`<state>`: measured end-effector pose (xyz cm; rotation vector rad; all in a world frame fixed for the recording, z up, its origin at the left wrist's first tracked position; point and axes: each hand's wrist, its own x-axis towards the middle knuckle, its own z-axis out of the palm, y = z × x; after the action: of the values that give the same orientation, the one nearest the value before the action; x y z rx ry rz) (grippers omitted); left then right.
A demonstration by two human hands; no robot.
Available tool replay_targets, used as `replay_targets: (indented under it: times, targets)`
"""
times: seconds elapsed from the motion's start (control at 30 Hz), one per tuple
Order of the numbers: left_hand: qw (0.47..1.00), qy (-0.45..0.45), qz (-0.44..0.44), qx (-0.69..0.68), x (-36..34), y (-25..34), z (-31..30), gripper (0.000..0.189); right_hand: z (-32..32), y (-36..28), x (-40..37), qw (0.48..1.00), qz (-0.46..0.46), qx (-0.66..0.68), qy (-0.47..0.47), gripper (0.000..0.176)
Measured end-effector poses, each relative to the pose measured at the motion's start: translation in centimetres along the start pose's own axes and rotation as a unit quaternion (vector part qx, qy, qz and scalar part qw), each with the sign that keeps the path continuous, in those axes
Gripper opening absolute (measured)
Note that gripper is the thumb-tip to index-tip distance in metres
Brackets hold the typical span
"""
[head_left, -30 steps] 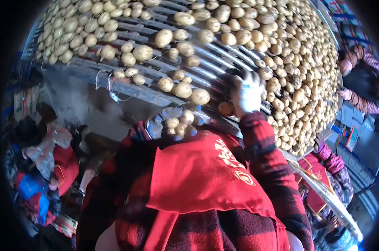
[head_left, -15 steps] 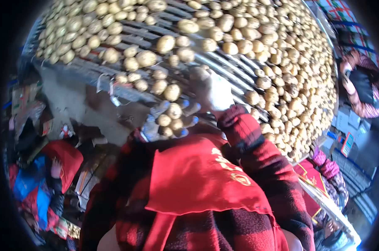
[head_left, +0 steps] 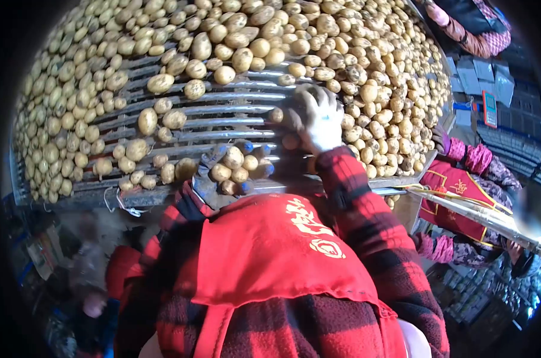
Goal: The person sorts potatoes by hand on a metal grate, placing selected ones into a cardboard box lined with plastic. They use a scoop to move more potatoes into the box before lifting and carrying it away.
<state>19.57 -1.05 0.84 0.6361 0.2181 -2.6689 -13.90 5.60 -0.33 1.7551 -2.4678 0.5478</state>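
My left hand, in a grey glove with blue fingertips, cups several potatoes at the near edge of a slatted metal table. Its fingers curl up around them. My right hand, in a whitish glove, reaches over the slats with bent fingers. What lies under those fingers is hidden. A small potato sits beside its thumb side, and another potato is in the shadow below the palm. Loose potatoes are heaped right against its outer side.
More potatoes cover the table's left and far parts. A person in a red apron is at the right, by a pale bar. Another person's arm shows top right, near a calculator. White string hangs at the front edge.
The view has turned and shifted, bringing more of the table into sight. My left hand still cups the potatoes. My right hand stays over the slats, its fingers now showing more clearly.
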Motion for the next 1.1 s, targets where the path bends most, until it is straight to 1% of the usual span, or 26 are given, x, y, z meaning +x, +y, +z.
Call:
replay_targets:
  times: [0.07,0.13,0.17,0.2,0.23,0.27,0.33,0.4,0.47,0.53,0.6,0.63,0.7,0.73,0.8,0.87,0.9,0.97,1.0,1.03,1.07,1.1]
  targets:
    - [1.000,-0.003,-0.006,-0.004,0.8,-0.2,0.9,0.041,-1.4,1.8,-2.1,0.997,0.005,-0.077,-0.020,0.035]
    - [1.000,-0.006,-0.017,-0.003,1.6,0.0,1.5,0.042,-3.2,5.9,-3.6,0.972,0.157,-0.092,-0.148,0.027]
    - [1.000,-0.008,-0.022,-0.006,2.0,0.0,1.7,0.042,-3.6,8.0,-4.8,0.982,0.130,-0.104,-0.086,0.025]
    - [1.000,-0.007,-0.024,-0.008,2.5,0.0,1.9,0.042,-4.2,8.5,-5.1,0.988,0.099,-0.115,-0.027,0.024]
    - [1.000,-0.006,-0.026,-0.008,2.8,-0.2,2.0,0.042,-4.1,8.5,-5.2,0.974,0.098,-0.202,-0.016,0.025]
    - [0.999,-0.005,-0.031,-0.012,3.3,-0.3,2.2,0.042,-3.9,7.9,-4.3,0.983,0.086,-0.161,-0.009,0.026]
    - [0.999,-0.005,-0.031,-0.013,4.1,-0.4,2.5,0.042,-2.6,7.2,-0.2,0.995,0.056,-0.075,0.014,0.028]
    - [1.000,-0.002,-0.027,-0.007,4.6,-0.4,3.0,0.042,-2.5,4.1,4.4,0.996,0.003,-0.083,-0.019,0.028]
    - [1.000,-0.001,-0.024,-0.004,4.9,-0.5,3.4,0.043,2.1,5.0,7.8,0.975,-0.063,-0.212,0.007,0.030]
    - [1.000,0.002,-0.021,0.000,5.2,-0.7,3.8,0.043,4.7,4.7,10.3,0.966,-0.018,-0.237,-0.106,0.033]
    - [1.000,0.007,-0.017,-0.005,5.6,-0.7,4.0,0.043,4.4,4.2,11.2,0.958,-0.035,-0.257,-0.121,0.030]
    - [1.000,0.008,-0.013,-0.002,6.0,-0.7,4.2,0.043,3.2,4.0,10.6,0.956,-0.037,-0.244,-0.161,0.029]
    - [1.000,0.010,-0.007,-0.007,6.8,-0.7,4.7,0.043,4.5,6.1,10.1,0.965,-0.030,-0.207,-0.160,0.027]
    - [1.000,0.013,-0.005,-0.010,7.2,-0.8,5.0,0.043,3.7,5.6,9.2,0.957,-0.067,-0.247,-0.135,0.027]
    - [1.000,0.022,-0.002,-0.010,8.8,-0.9,5.8,0.044,4.3,5.6,8.5,0.962,0.020,-0.214,-0.166,0.026]
    - [0.999,0.040,0.000,-0.010,10.2,-1.1,6.8,0.044,2.0,5.3,8.7,0.955,-0.045,-0.229,-0.181,0.025]
    - [0.999,0.053,0.003,-0.010,10.8,-1.2,7.3,0.044,1.4,5.3,9.0,0.970,-0.040,-0.176,-0.164,0.022]
    - [0.999,0.040,-0.001,-0.014,11.5,-1.4,8.1,0.044,0.2,5.3,9.5,0.989,-0.037,-0.068,-0.129,0.019]
    - [1.000,0.005,-0.008,-0.020,11.8,-1.3,7.9,0.043,-1.2,4.0,9.2,0.993,-0.013,0.028,-0.113,0.021]
    - [0.999,-0.031,-0.015,-0.025,12.1,-1.2,7.8,0.042,-3.7,1.9,8.7,0.984,-0.008,0.105,-0.146,0.033]
    - [0.997,-0.066,-0.024,-0.029,12.6,-1.0,7.4,0.042,-5.1,0.4,8.2,0.950,0.001,0.195,-0.242,0.041]
    - [0.979,-0.192,-0.024,-0.059,14.2,-0.7,4.6,0.040,-4.3,-0.1,7.1,0.951,-0.045,0.221,-0.211,0.039]
